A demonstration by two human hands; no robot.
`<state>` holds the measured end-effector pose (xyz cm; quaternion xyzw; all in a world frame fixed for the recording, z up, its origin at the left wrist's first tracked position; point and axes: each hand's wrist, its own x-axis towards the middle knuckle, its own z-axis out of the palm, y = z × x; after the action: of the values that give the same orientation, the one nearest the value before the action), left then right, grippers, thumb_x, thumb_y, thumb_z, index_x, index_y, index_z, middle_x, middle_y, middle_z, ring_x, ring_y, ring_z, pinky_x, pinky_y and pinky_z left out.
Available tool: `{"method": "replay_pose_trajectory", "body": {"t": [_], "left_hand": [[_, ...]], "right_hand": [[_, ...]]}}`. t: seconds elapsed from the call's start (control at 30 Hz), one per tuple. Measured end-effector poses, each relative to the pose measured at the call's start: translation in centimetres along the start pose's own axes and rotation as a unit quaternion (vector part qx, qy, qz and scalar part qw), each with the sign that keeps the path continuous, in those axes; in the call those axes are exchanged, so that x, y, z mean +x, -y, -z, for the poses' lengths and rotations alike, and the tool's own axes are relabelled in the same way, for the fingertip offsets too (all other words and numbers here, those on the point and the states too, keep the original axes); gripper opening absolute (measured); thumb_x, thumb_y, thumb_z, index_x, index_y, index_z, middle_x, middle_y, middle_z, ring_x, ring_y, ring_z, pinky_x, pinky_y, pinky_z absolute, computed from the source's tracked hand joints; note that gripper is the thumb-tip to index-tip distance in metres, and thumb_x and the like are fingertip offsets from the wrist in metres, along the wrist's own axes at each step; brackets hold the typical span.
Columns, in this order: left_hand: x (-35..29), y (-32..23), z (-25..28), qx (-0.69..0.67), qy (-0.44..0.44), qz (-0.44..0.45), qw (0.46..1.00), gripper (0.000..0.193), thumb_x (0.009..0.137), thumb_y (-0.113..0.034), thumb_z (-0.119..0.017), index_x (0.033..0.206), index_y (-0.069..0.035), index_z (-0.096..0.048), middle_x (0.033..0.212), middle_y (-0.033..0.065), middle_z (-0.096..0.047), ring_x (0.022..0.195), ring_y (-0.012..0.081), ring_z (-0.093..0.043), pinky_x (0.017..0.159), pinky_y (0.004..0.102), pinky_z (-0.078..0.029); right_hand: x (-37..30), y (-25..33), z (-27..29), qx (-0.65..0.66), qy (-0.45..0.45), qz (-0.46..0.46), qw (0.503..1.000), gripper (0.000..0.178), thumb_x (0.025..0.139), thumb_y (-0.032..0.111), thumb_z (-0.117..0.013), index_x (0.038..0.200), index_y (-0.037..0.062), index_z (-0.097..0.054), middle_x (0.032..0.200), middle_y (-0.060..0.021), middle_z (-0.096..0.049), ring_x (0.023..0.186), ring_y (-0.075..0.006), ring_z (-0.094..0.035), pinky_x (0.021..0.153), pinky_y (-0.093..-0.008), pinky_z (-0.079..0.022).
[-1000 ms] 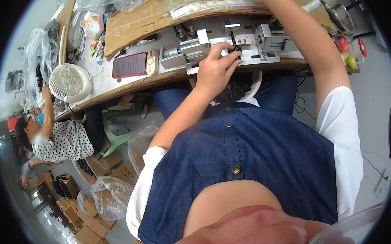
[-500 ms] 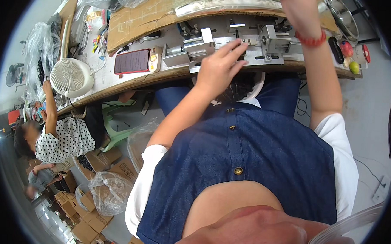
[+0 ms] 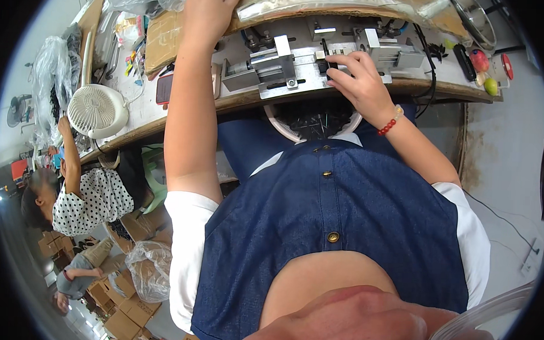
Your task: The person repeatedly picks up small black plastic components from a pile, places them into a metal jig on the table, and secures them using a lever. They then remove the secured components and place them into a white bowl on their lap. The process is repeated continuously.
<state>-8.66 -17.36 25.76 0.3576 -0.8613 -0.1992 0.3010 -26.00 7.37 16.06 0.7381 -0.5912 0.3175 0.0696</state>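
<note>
My right hand (image 3: 366, 89) is over the middle of a silver metal jig (image 3: 302, 78) on the bench. Its thumb and forefinger close on a small black part (image 3: 323, 66) set in the jig; what that part is, I cannot make out. My left hand (image 3: 207, 13) reaches far forward to the left, over a cardboard sheet (image 3: 162, 43). Its thumb points right, and the other fingers are cut off by the upper edge. Something dark shows beside that thumb, too small to name. Along the cardboard near it lies a long clear plastic-wrapped strip (image 3: 325, 9).
A white fan (image 3: 98, 110) and a phone (image 3: 163, 89) are on the bench to the left. Black pieces (image 3: 438, 51), a metal bowl (image 3: 474, 21) and a green fruit (image 3: 491, 87) lie right. A basket (image 3: 315, 122) of black pieces sits below the edge. A co-worker (image 3: 94, 200) sits left.
My left hand has left the jig and moved forward and left. My right hand has come down from the far right side onto the black part. The basket below has come into fuller view.
</note>
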Motion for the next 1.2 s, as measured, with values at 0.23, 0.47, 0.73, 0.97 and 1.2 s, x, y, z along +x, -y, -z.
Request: {"method": "replay_pose_trajectory", "body": {"t": [0.23,0.47,0.73,0.97,1.2], "left_hand": [[-4.0,-0.8,-1.2,-0.178,-0.099,0.009,0.979,0.022,0.091,-0.018,-0.080,0.111,-0.008,-0.079,0.080,0.0016,-0.073,0.084,0.0077,-0.066,0.068,0.0230,-0.050],[-13.4,-5.2,-5.5,-0.236,-0.060,-0.111,0.964,0.028,0.079,-0.002,-0.085,0.105,-0.010,-0.081,0.101,0.0044,-0.058,0.072,0.0085,-0.061,0.059,0.0215,-0.051],[-15.5,-4.3,-11.1,-0.177,-0.016,-0.108,0.978,0.026,0.080,-0.007,-0.086,0.106,-0.012,-0.081,0.112,0.0060,-0.059,0.066,0.0112,-0.064,0.062,0.0267,-0.055],[-15.3,-4.3,-11.9,-0.131,-0.027,-0.119,0.984,0.024,0.085,-0.013,-0.081,0.109,-0.013,-0.079,0.125,0.0050,-0.072,0.081,0.0199,-0.075,0.072,0.0312,-0.060],[-15.0,-4.9,-11.2,-0.105,-0.004,-0.121,0.987,0.029,0.087,-0.017,-0.080,0.116,-0.013,-0.076,0.129,0.0047,-0.071,0.084,0.0206,-0.076,0.075,0.0324,-0.061]], "right_hand": [[0.5,-0.2,0.2,-0.028,-0.005,0.020,0.999,0.025,0.082,0.016,-0.080,0.101,0.0056,-0.069,0.120,-0.0061,-0.069,0.103,-0.0284,-0.058,0.090,-0.0391,-0.052],[7.7,-4.2,4.1,-0.040,-0.072,0.030,0.996,0.021,0.091,0.012,-0.074,0.111,0.0048,-0.070,0.112,-0.0086,-0.072,0.102,-0.0259,-0.062,0.091,-0.0373,-0.050],[17.5,-9.9,2.1,-0.078,0.022,0.015,0.997,0.021,0.085,0.017,-0.074,0.101,0.0044,-0.071,0.104,-0.0159,-0.066,0.105,-0.0363,-0.060,0.094,-0.0454,-0.049],[14.3,-9.9,7.2,0.145,-0.036,-0.140,0.979,0.016,0.092,0.014,-0.069,0.101,0.0015,-0.068,0.080,-0.0082,-0.071,0.069,-0.0183,-0.068,0.063,-0.0303,-0.052],[9.2,-8.4,8.7,0.382,-0.207,-0.244,0.867,0.018,0.101,0.019,-0.068,0.100,0.0016,-0.069,0.086,-0.0068,-0.074,0.069,-0.0112,-0.066,0.064,-0.0245,-0.052]]}}
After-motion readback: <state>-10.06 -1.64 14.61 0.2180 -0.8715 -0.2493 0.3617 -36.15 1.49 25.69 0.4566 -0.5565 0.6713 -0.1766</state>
